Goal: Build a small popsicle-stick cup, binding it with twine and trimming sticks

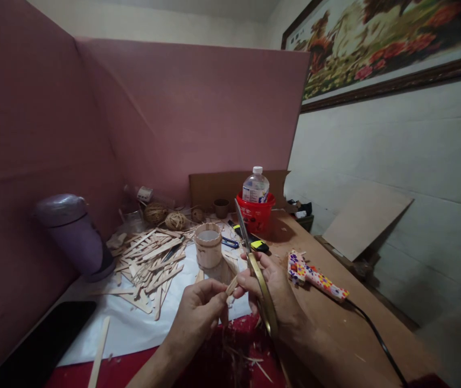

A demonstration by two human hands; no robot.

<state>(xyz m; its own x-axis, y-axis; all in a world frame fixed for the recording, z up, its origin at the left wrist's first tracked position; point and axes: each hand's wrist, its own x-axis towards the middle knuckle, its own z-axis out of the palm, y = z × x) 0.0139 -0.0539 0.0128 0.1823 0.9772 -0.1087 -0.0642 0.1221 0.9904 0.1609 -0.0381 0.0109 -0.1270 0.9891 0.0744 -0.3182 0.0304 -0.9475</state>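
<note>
Between the fingertips of my left hand (198,308) is a short piece of craft stick (231,286), pinched near its lower end. My right hand (279,288) holds a pair of gold-handled scissors (263,293), their blades pointing up and away. The thumb and a finger of that hand also touch the piece of stick. Just beyond my hands, a small round cup faced with wooden sticks (208,253) stands upright on white paper (133,337). A heap of loose craft sticks (153,258) lies to its left.
A hot glue gun (315,277) with a black cord lies at right on the tabletop (331,334). Behind stand a red bucket (256,215) with a plastic bottle (256,186) in it, and twine balls (175,220). A purple tumbler (75,237) and a black flat object (44,339) are left.
</note>
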